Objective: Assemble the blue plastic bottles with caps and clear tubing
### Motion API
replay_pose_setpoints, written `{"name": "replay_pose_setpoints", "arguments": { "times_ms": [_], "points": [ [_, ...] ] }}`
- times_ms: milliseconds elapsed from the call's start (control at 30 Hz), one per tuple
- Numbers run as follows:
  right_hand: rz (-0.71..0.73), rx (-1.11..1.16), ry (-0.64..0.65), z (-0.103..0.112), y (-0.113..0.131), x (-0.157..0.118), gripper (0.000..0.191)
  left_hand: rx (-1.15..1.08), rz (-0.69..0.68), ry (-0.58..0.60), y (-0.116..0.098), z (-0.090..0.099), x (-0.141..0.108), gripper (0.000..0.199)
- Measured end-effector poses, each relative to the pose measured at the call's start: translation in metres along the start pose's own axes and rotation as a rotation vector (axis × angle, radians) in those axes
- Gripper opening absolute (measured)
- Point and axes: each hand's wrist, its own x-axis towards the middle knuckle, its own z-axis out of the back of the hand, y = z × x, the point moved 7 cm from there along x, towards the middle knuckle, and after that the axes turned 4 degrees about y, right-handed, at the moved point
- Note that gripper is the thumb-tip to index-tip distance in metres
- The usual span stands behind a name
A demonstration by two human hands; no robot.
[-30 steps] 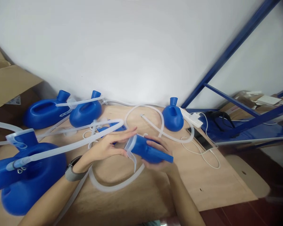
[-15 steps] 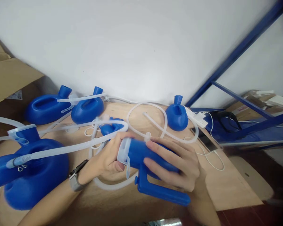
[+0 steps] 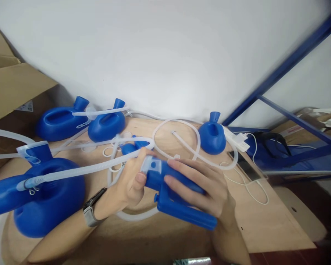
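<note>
My right hand [image 3: 206, 187] is wrapped over the body of a blue plastic urinal cup [image 3: 153, 181], held tilted above the table. Its straight blue handle [image 3: 186, 215] sticks out below my fingers, with a small knob at one corner. My left hand [image 3: 134, 184] grips a translucent plastic lid [image 3: 148, 162] at the cup's left end, thumb in front. A strap from the lid lies flat on the cup's side, with a blue stud showing through its hole. My fingers hide part of the lid's rim and most of the cup's far side.
Blue urinal bottles [image 3: 107, 125] stand along the wall, another [image 3: 212, 138] at right. A large one [image 3: 66, 198] with a clear hose [image 3: 85, 171] is at left. Coiled tubing [image 3: 154, 134], a phone [image 3: 245, 165] and a power strip [image 3: 237, 140] lie on the wooden table [image 3: 276, 221]. A cardboard box [image 3: 13, 92] is at far left.
The lid's strap, which hung loose below the rim, now lies against the cup with the stud in its hole. My left thumb has moved up, and the cup has shifted slightly left.
</note>
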Motion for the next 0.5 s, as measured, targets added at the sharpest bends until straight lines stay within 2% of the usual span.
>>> {"name": "replay_pose_setpoints", "arguments": {
  "times_ms": [100,233,367,500],
  "points": [
    [-0.049,0.036,0.032,-0.007,-0.011,-0.003,0.037,0.027,-0.026,-0.020,-0.005,0.004,0.004,0.070],
    [-0.113,0.141,0.115,-0.022,-0.022,-0.006,0.052,0.100,-0.001,-0.052,0.000,0.004,0.007,0.076],
    [-0.166,0.307,0.000,-0.037,-0.032,-0.008,0.063,0.098,-0.005,-0.115,0.000,0.005,0.009,0.077],
    [-0.241,0.528,-0.108,-0.051,-0.043,-0.007,0.066,0.141,-0.078,-0.140,-0.009,0.009,0.012,0.066]
  ]
}}
